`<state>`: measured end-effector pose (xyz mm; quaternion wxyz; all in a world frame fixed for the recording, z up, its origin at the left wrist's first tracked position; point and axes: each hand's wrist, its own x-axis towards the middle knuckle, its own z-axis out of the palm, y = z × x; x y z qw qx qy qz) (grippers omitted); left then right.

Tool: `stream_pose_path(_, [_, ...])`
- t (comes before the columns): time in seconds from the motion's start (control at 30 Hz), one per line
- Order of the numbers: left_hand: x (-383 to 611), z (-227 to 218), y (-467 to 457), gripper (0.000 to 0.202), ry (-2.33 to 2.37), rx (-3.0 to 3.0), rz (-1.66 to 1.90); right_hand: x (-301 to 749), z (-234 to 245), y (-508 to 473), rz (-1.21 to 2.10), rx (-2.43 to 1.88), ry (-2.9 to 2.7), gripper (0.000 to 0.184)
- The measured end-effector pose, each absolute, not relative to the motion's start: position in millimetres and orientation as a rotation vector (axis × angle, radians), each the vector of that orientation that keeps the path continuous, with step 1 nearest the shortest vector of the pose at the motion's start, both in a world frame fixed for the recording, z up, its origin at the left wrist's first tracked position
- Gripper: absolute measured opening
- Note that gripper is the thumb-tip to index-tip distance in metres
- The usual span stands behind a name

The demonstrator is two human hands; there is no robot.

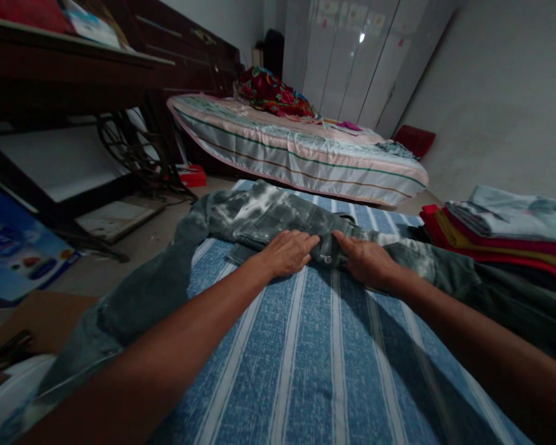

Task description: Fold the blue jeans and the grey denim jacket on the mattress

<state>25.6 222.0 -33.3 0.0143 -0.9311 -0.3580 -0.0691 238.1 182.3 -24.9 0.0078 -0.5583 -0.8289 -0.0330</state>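
Grey-green and mottled white, lies as a denim garment (264, 216) directly beneath the fingers, on a blue striped cloth (315, 364). Runs its long axis crosswise, left to right; points one end rightward beyond the fingers, bends the other nearward at their left. With the left hand (290, 252), presses fingers together on the fabric; with the right hand (367, 259), stretches the index, curls the rest. Cannot tell whether either pinches.

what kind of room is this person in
Most likely a bedroom in a home: across the room stand a bed with a striped cover and, behind it, a pale wardrobe, with a pile of folded clothes at the right.
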Motion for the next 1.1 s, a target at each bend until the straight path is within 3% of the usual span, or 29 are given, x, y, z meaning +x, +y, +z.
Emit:
stream_pose_path(0.1, [29, -15, 236, 0.028, -1.180, -2.972, -0.189, 247, 1, 217, 0.175, -1.676, -2.610, 0.058])
stream_pose_path(0.2, [34, 2, 257, 0.031, -1.254, -3.043, -0.192, 259, 25, 252, 0.669, -1.555, -2.605, 0.043])
stream_pose_path(0.4, [41, 14, 295, 0.039, -1.327, -3.013, -0.186, 275, 33, 284, 1.467, -1.697, -2.092, 0.042])
stream_pose_path(0.63, [42, 13, 303, 0.044, -1.294, -2.977, -0.179, 272, 37, 285, 1.536, -1.782, -1.926, 0.033])
stream_pose_path(1.1, [43, 14, 305, 0.044, -1.336, -2.998, -0.141, 271, 37, 284, 1.539, -1.771, -1.886, 0.034])
